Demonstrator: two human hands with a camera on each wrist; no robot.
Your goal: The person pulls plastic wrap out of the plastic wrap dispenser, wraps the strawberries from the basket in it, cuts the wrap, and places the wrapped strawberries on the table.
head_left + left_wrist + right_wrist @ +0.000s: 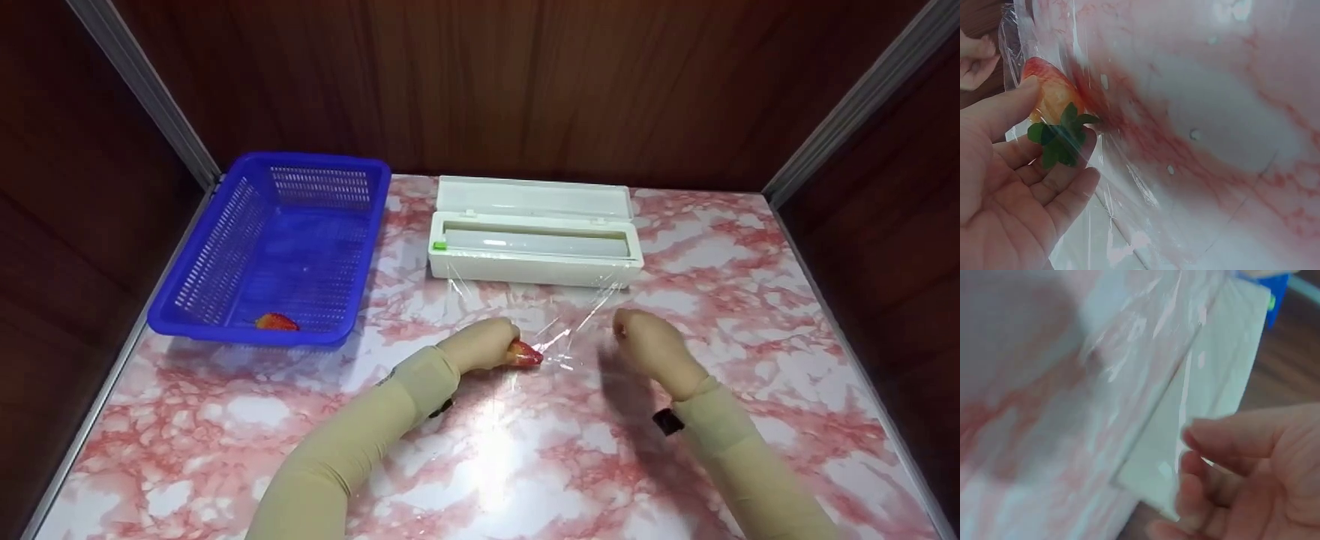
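My left hand [480,345] pinches a red-and-yellow strawberry [1053,93] between thumb and fingers, its green leaves [1060,138] turned toward the palm. Clear cling film [555,330] runs from the white dispenser box [525,266] down to the strawberry and lies bunched around it. To the right of the film, my right hand [656,349] hovers above the table with fingers loosely bent. In the right wrist view a small gap shows between its thumb and forefinger, with nothing visible held there. Inside the box is a roll of film [525,241]; its lid [532,196] stands open at the back.
A blue plastic basket [367,255] stands at the back left, with another strawberry [276,322] in its near end. Dark wood panels [480,82] enclose the red-and-white marbled table [450,480] at the back and both sides. A green slider [439,245] sits at the box's left end.
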